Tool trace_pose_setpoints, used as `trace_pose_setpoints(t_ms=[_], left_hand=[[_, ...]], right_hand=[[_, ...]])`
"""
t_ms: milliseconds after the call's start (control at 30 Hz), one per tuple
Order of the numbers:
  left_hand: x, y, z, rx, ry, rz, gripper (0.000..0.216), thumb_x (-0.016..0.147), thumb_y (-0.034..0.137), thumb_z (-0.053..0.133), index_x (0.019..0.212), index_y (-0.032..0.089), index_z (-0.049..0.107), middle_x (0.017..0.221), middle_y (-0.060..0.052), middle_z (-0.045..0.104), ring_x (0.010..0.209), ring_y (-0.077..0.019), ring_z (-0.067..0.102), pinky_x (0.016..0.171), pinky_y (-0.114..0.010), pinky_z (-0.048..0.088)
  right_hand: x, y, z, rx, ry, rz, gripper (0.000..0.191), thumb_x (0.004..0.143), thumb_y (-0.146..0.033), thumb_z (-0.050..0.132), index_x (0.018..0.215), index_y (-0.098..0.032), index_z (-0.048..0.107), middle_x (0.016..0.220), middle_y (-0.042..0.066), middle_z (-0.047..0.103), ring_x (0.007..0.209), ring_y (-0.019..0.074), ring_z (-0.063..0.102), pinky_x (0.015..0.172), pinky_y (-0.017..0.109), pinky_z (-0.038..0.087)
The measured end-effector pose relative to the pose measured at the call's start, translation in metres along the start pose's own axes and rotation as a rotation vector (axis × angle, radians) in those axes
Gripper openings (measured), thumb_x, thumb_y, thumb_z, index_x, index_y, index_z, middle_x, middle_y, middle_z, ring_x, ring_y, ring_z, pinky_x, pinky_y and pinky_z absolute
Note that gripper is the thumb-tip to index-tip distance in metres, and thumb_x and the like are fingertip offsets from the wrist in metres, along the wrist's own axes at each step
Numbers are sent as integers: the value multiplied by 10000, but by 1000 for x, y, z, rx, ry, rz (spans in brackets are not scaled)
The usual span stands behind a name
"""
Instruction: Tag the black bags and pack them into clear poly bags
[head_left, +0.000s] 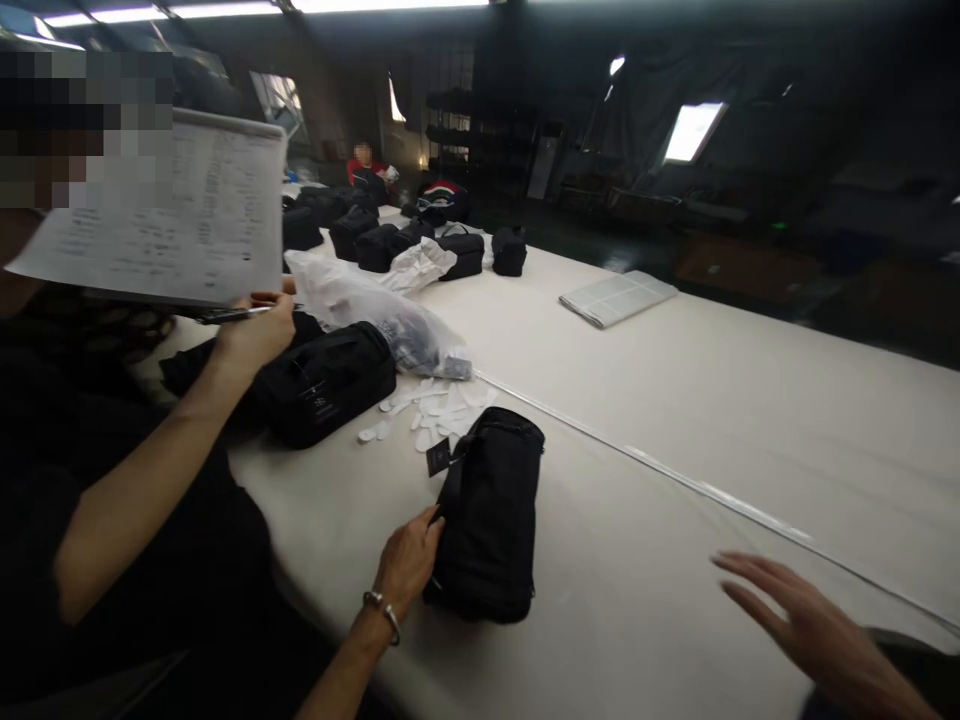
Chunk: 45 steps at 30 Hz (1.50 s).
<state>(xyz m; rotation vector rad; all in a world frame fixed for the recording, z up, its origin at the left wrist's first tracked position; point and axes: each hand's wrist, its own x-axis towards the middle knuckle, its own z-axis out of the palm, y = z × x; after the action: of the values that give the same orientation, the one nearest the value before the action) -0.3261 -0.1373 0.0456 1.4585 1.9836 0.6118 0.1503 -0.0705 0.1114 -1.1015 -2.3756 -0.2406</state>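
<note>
A black cylindrical bag (491, 520) lies on the white table (675, 420) in front of me. My left hand (409, 562), with a metal bracelet on its wrist, grips the bag's left side near its strap. A small black tag (438, 457) hangs at the bag's far end. At the lower right, my right hand (806, 620) hovers above the table, apart from the bag, with its fingers spread and nothing in it.
To my left a person in black holds up a printed sheet (165, 215) and a pen (236, 314). Before them lie another black bag (330, 380), a plastic sack (375, 310) and white paper scraps (431, 410). More black bags (390, 240) and folded white cloth (616, 297) lie farther back.
</note>
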Motion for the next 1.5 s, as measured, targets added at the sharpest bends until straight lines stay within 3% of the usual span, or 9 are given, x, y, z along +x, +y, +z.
trace_pose_setpoints(t_ms=[167,300,467,700,900,1100,1233,1333,1500], left_hand=[[-29,56,53,55,-187,148,362,963,262,370,1208,250,636,1133,-52,736,1058,-224,674,902,-316,485],[-37,78,69,105,-280,218,331,948,244,419,1208,277,622,1130,-42,733,1062,-231,670,889,-336,489],[-30,84,72,172,-308,221,299,971,266,387,1162,276,617,1058,-55,744,997,-236,691,826,-334,495],[-21,88,73,208,-305,245,295,970,264,418,1208,270,592,1141,-54,720,1051,-227,672,877,-341,499],[-16,102,76,151,-280,357,311,959,214,446,1223,262,602,1238,-34,688,1124,-201,639,968,-331,486],[-18,97,86,203,-295,405,336,958,173,402,1186,259,633,1172,-50,713,1082,-203,656,957,-340,503],[-13,94,80,74,-322,405,344,943,186,416,1222,258,604,1229,-40,682,1135,-190,627,1013,-339,481],[-8,99,76,-80,-379,434,386,946,226,439,1317,259,541,1346,-33,616,1223,-176,570,1089,-339,432],[-8,112,85,105,-382,568,369,907,143,497,1252,240,583,1257,-45,651,1165,-212,583,1024,-373,484]], right_hand=[[69,-115,19,132,-203,-212,357,978,-270,532,1332,-249,574,1391,82,577,1357,266,460,1158,519,363],[75,-143,47,208,-336,-306,299,980,-252,529,1266,-222,611,1312,72,640,1342,257,475,1192,546,281],[40,-137,60,237,-374,-259,267,1004,-235,482,1212,-196,644,1226,77,692,1228,226,582,1187,501,299],[32,-144,66,266,-647,-66,379,982,-408,538,1273,-178,617,1279,105,661,1202,245,596,1069,425,430],[50,-137,58,192,-429,24,266,999,-339,508,1150,-182,660,1143,117,700,1091,252,621,982,423,448],[42,-128,67,153,-580,-13,241,968,-358,562,1077,-179,681,1052,108,716,988,255,649,884,393,501],[45,-115,50,314,-294,114,237,1011,-316,474,1045,-231,693,1034,63,730,957,201,666,873,336,506],[62,-93,36,206,-117,305,222,993,-341,502,954,-233,691,999,65,725,950,227,656,890,379,486],[91,-61,53,70,-380,510,453,901,-482,618,1246,-189,600,1066,112,725,1046,308,640,985,492,425]])
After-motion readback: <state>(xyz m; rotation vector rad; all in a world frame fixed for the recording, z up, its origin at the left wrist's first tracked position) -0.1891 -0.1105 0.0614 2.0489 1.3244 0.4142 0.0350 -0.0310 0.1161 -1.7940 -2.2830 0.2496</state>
